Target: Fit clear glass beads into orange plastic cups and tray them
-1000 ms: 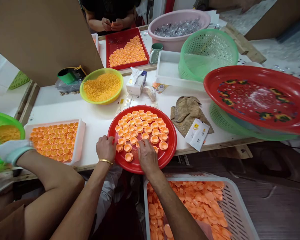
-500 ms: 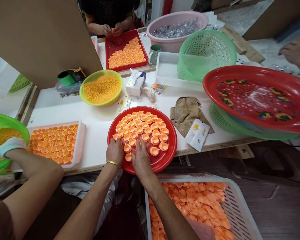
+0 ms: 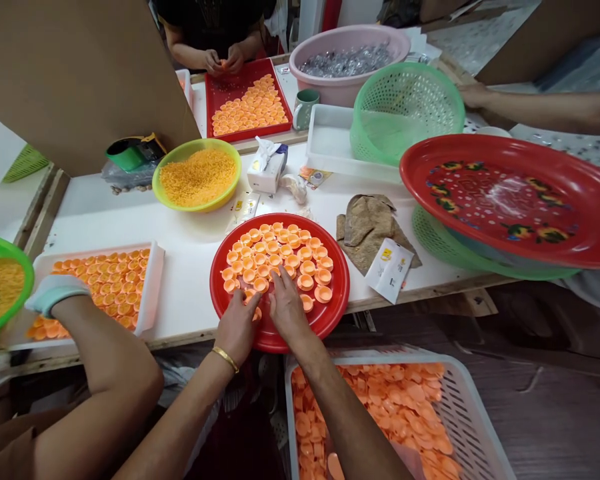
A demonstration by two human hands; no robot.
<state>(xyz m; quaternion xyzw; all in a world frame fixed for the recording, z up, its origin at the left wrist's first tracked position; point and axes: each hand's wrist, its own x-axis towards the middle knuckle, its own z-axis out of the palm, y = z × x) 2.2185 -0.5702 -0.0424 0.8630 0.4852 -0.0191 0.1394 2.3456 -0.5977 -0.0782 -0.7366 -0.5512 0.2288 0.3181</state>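
Small orange plastic cups, each with a tiny side tab, lie in rows on a round red tray at the table's front edge. Wearing a gold bangle, my left hand rests at the tray's near left, thumb and index finger closed about one cup; the grip is partly hidden. Fingers stretched forward and apart, my right hand reaches over the near middle of the tray, fingertips touching the cups there. One loose cup shows between the two hands.
A white tray of filled cups and a co-worker's sleeved arm are left. Behind stand a yellow bowl of granules and a tissue box. A brown cloth and large red tray lie right. Below is a crate of orange pieces.
My left hand has shifted slightly right and down, my right hand slightly forward, among the cups. The co-worker's arm at left has swung right over the white tray. Another arm now reaches in at right.
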